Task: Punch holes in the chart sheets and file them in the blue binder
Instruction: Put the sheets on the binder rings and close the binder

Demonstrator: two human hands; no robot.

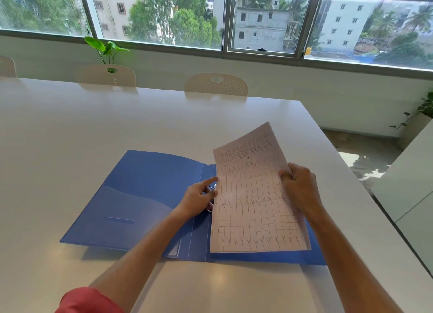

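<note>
The blue binder (140, 195) lies open on the white table, its inside pocket on the left half. The chart sheets (253, 205), pinkish paper with a grid and traces, lie over the binder's right half with their far end lifted. My right hand (301, 187) pinches the sheets' right edge, thumb on top. My left hand (199, 198) is at the binder's metal rings (212, 187) by the spine; its forefinger touches the sheets' left edge and its other fingers curl at the rings. The rings are mostly hidden by that hand and the paper.
The white table (117, 125) stretches far to the left and back. Three pale chairs (216, 85) stand along its far side under the windows. The table's right edge runs diagonally near the binder, with a white cabinet (412, 195) beyond the gap.
</note>
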